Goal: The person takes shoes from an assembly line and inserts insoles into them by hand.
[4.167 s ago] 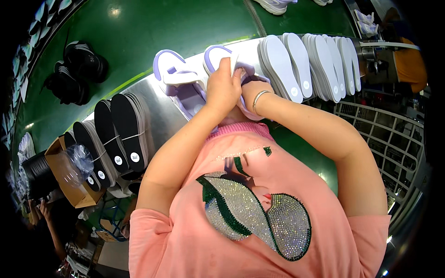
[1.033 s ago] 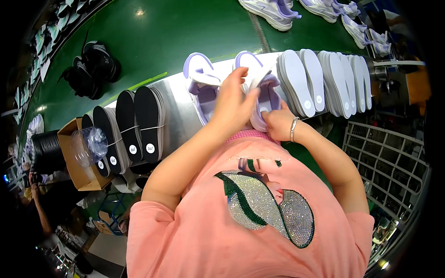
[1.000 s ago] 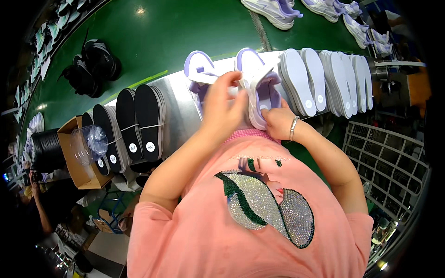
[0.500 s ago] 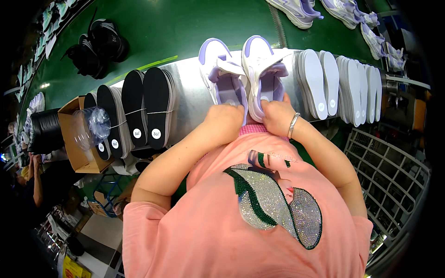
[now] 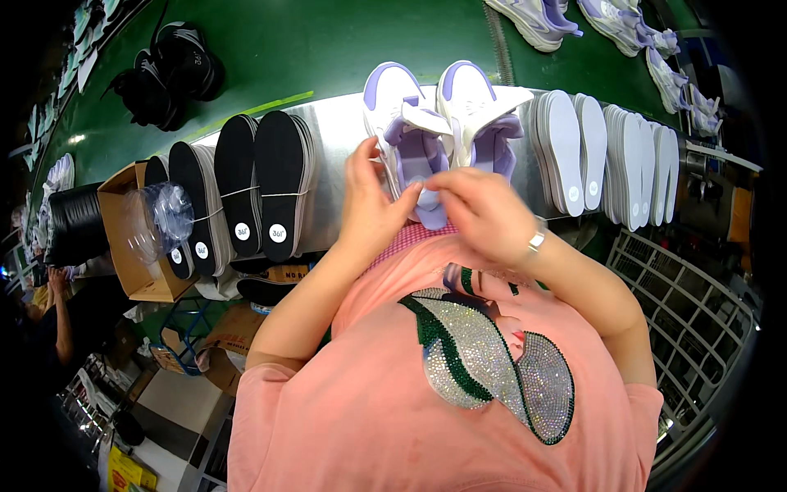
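Observation:
A pair of white and lavender sneakers stands side by side with toes pointing away, the left sneaker (image 5: pixel 396 107) and the right sneaker (image 5: pixel 471 94), tongues pulled up. My left hand (image 5: pixel 365 201) is around the left sneaker's outer side, fingers along its wall and thumb at the heel opening. Over that same heel is my right hand (image 5: pixel 488 209), slightly blurred, its fingers curled together beside my left thumb. What they pinch, if anything, is hidden. Inside the left sneaker a lavender lining shows, with a pale round spot near the heel.
Black insoles (image 5: pixel 279 180) stand in tied stacks on the left, beside a cardboard box (image 5: pixel 135 246) holding clear plastic pieces. White insole stacks (image 5: pixel 560 152) line the right. Black shoes (image 5: pixel 168 78) and more lavender sneakers (image 5: pixel 537 20) lie on the green belt (image 5: pixel 328 45). A wire rack (image 5: pixel 680 320) is at lower right.
My right hand has left the right sneaker's heel and moved left to the left sneaker's heel. My left hand has slid left and forward along the left sneaker's side.

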Demonstrator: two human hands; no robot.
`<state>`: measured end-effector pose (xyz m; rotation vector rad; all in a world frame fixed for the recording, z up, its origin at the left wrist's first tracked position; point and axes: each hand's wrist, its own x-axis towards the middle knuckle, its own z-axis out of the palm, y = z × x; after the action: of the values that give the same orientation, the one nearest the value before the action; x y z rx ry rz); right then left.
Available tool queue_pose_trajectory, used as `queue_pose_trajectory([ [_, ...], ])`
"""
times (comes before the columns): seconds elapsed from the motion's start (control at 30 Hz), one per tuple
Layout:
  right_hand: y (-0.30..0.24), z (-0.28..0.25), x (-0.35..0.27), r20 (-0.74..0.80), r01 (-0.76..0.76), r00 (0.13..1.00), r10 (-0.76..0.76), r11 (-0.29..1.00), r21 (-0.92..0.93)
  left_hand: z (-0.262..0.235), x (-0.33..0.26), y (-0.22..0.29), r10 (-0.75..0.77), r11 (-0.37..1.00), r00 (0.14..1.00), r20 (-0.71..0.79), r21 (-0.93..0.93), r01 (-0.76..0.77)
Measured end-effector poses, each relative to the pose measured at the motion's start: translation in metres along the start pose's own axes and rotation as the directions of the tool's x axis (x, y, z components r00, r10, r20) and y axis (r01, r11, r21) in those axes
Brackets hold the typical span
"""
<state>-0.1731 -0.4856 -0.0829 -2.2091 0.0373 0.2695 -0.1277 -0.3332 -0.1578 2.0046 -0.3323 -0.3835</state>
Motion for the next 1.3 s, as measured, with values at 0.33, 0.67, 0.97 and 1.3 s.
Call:
queue_pose_trajectory([
  [0.33,0.02,0.046,0.063,0.351,-0.173,0.834,0.426,0.805,-0.568,0.014,-0.002,-0.023,-0.119,0.954,0.993,0.02,-0.274,0.12],
  [0.67,0.011,0.05,0.07,0.339,-0.2,0.785,0.518,0.73,-0.653,0.013,-0.007,-0.017,-0.089,0.977,0.996,-0.028,-0.199,0.081],
  [0.97,0.017,0.05,0.064,0.354,-0.136,0.811,0.466,0.739,-0.66,0.016,-0.01,-0.015,-0.061,0.985,0.997,-0.046,-0.166,0.052],
  [1.3,0.046,-0.048,-0.018,-0.357,-0.184,0.876,0.325,0.908,0.376,0.012,-0.006,-0.013,-0.069,0.977,0.998,-0.009,-0.203,0.066],
])
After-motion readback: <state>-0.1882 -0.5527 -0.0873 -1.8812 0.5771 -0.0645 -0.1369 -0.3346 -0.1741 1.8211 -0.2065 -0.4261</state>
